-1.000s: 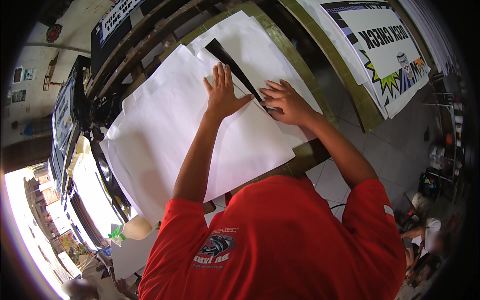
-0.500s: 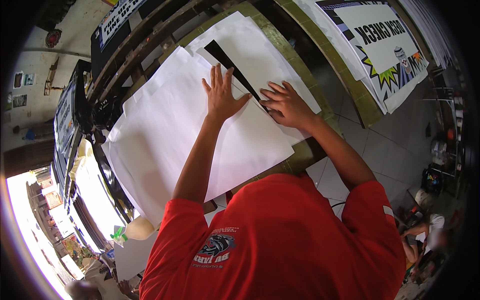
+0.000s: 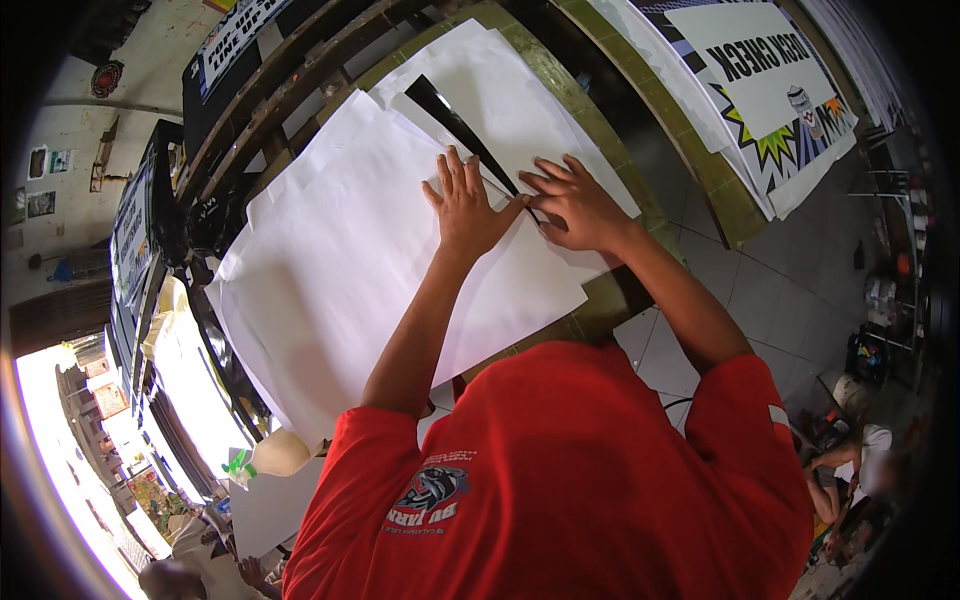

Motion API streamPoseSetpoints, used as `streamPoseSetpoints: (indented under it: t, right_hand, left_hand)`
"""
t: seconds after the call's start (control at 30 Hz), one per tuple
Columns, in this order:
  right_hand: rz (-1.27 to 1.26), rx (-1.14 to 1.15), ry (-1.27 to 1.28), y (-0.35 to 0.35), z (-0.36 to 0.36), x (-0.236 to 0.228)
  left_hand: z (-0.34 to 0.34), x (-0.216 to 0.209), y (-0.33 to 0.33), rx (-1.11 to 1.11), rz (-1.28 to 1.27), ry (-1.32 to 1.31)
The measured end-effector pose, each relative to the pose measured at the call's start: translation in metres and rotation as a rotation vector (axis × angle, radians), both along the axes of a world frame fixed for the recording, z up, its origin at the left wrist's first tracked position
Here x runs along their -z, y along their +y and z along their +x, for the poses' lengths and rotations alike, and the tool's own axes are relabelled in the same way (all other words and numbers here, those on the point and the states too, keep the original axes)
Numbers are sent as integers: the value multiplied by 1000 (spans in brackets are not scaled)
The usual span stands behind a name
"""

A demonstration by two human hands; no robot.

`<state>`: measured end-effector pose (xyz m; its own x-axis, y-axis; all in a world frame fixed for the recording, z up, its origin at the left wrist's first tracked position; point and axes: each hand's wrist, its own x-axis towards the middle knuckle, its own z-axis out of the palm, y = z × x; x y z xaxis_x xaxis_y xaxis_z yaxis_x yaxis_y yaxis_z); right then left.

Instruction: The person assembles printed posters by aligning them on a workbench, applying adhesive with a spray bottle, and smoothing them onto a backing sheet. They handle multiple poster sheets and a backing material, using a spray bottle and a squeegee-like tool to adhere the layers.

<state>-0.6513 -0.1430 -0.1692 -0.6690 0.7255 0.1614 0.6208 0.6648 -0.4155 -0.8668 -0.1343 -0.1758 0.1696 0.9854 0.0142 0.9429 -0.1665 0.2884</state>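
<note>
Large white sheets (image 3: 330, 220) lie stacked and overlapping in front of me. A long, tapering black strip (image 3: 455, 118) runs slantwise across them, with a light glint along part of it. My left hand (image 3: 470, 205) lies flat on the white sheet left of the strip, fingers stretched out and thumb reaching toward the strip's near end. Just across from that thumb, my right hand (image 3: 580, 210) rests with its fingers apart and slightly bent, touching the sheet by the strip's near end. Whether its lower fingertips pinch an edge cannot be made out.
Beneath the sheets is a greenish worktop (image 3: 625, 165). Printed boards (image 3: 765, 85) lie on another surface at the far right. Wooden rails (image 3: 265, 100) stand at the far left, with a spray bottle (image 3: 275, 455) near the left edge. Other people (image 3: 855, 455) are at the lower right and lower left.
My left hand has slid right and a little nearer, bringing its thumb up to the right fingertips. The right hand has barely shifted. The black strip shows a glint now.
</note>
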Motion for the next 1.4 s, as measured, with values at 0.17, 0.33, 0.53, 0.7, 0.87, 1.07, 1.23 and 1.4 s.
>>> streamPoseSetpoints:
  t: [0.17,0.33,0.53,0.7,0.87,1.07,1.23,1.4]
  right_hand:
    - [-15,-30,-2,2,3,1]
    - [-39,-48,-30,3,4,-2]
    - [-37,-61,-102,2,5,-4]
    - [-66,-53,-205,-3,4,-11]
    - [-97,-69,-296,-4,4,-18]
    - [-108,-57,-358,-8,3,-18]
    - [-98,-23,-345,-14,6,-16]
    - [-89,1,-275,-23,11,-16]
  left_hand:
    - [-4,-3,-1,33,-20,-17]
    - [-8,3,-1,51,-17,-21]
    - [-8,5,0,51,-18,-22]
    - [-7,-1,-1,58,-68,13]
    - [-5,-5,-2,43,-80,0]
    - [1,-12,-1,20,-128,50]
    - [-4,-10,0,52,-158,68]
    - [-6,-4,0,64,-111,28]
